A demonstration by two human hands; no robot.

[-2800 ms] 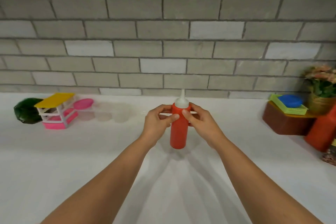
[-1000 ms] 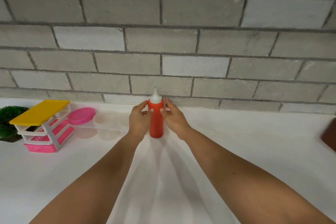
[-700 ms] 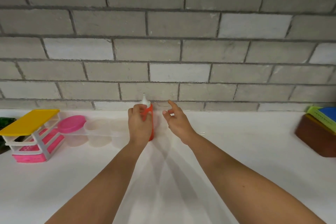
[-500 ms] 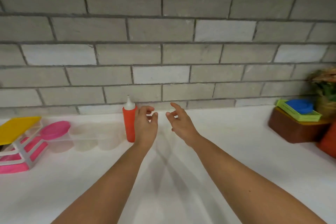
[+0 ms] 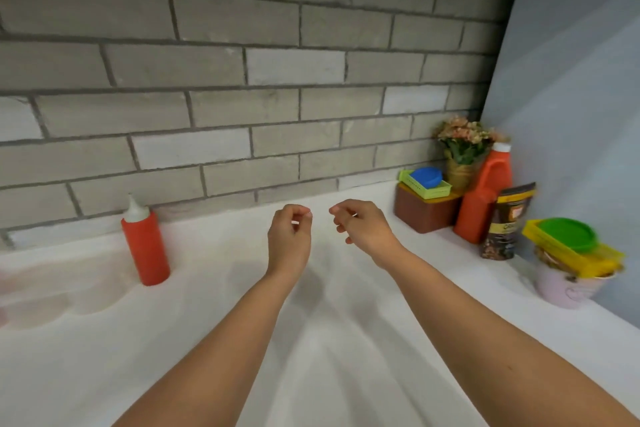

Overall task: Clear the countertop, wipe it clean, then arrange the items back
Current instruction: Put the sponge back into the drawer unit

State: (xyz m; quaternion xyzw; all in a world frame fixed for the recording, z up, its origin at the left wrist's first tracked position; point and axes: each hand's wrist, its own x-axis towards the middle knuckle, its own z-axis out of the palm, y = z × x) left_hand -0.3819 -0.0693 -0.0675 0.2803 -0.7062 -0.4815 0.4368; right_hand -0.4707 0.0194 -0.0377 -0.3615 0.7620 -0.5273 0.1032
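A red squeeze bottle [image 5: 147,246] with a white nozzle stands upright on the white countertop [image 5: 311,340], close to the brick wall at the left. My left hand [image 5: 289,239] hovers over the middle of the counter, well right of the bottle, fingers loosely curled and holding nothing. My right hand [image 5: 362,227] hovers beside it, also loosely curled and holding nothing. At the right end stand a large red jug [image 5: 483,198], a dark pouch [image 5: 504,222] and a brown box [image 5: 424,210].
A green tray with a blue bowl [image 5: 426,178] sits on the brown box. A flower pot [image 5: 462,152] stands in the corner. A pink bucket [image 5: 568,282] carries a yellow tray and green lid. A blue-grey side wall bounds the right end.
Both hands have let go of the red squeeze bottle, which now stands by the wall. The hands have drifted right and the view has swung toward the right corner.
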